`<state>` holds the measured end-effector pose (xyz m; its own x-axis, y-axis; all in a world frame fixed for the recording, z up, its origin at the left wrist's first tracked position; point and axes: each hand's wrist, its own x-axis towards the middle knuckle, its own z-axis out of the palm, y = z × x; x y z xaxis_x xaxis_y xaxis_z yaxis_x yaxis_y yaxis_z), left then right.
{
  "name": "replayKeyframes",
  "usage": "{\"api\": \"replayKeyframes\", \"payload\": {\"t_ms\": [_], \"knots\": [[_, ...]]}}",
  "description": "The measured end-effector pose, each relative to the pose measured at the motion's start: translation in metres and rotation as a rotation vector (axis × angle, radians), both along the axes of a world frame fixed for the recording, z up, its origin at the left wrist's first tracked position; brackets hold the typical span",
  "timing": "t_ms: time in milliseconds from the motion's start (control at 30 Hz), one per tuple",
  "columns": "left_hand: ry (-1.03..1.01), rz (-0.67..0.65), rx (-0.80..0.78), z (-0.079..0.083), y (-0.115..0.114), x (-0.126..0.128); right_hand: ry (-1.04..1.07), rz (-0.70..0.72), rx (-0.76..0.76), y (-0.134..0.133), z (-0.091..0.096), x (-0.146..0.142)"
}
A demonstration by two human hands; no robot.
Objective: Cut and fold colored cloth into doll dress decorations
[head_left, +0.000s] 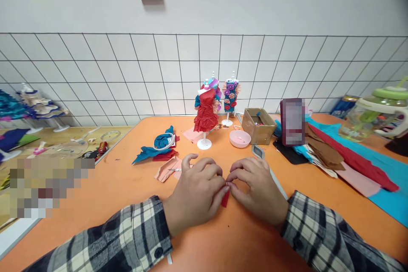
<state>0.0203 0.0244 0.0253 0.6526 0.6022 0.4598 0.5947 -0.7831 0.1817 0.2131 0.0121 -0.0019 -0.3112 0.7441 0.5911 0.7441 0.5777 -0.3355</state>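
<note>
Above the front middle of the orange table, my left hand (199, 191) and my right hand (259, 189) meet at the fingertips. Between them is a small red strip of crepe paper (225, 199), pinched by both hands. Its lower end hangs below the fingers, and the fingers cover the rest. Just left of my left hand lie crumpled pink paper (168, 169) and the tips of small scissors (174, 170). A mini dress form in a ruffled red dress (206, 112) stands behind my hands on a white base.
Farther back are a flower-covered dress form (230, 95), a pink bowl (240, 139) and a cardboard box (259, 127). Blue paper with a white tape roll (164, 141) lies left. At right are a propped phone (292, 122), coloured sheets (350, 153) and a clear jug (360, 123).
</note>
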Motion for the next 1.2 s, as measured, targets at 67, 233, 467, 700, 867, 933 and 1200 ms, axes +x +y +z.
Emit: {"api": "replayKeyframes", "payload": {"t_ms": [67, 233, 467, 700, 867, 933, 1200], "knots": [[-0.003, -0.062, -0.015, -0.003, -0.003, 0.002, 0.021, 0.023, 0.017, -0.003, -0.001, -0.004], [-0.430, -0.180, -0.505, -0.011, -0.002, 0.008, 0.143, 0.077, 0.266, -0.008, -0.008, -0.012], [-0.732, -0.285, -0.986, -0.012, -0.005, 0.010, 0.222, 0.051, 0.430, -0.013, -0.003, -0.016], [-0.773, -0.292, -1.095, -0.020, 0.001, 0.007, 0.204, 0.017, 0.386, -0.015, -0.004, -0.023], [-0.809, -0.278, -1.122, -0.023, -0.002, 0.005, 0.216, -0.039, 0.352, -0.004, -0.004, -0.009], [-0.874, -0.217, -1.131, -0.025, -0.003, 0.004, 0.275, -0.172, 0.357, 0.010, -0.001, 0.010], [-0.809, 0.006, -0.833, -0.032, 0.009, 0.001, 0.634, -0.004, -0.313, 0.029, -0.009, 0.030]]}}
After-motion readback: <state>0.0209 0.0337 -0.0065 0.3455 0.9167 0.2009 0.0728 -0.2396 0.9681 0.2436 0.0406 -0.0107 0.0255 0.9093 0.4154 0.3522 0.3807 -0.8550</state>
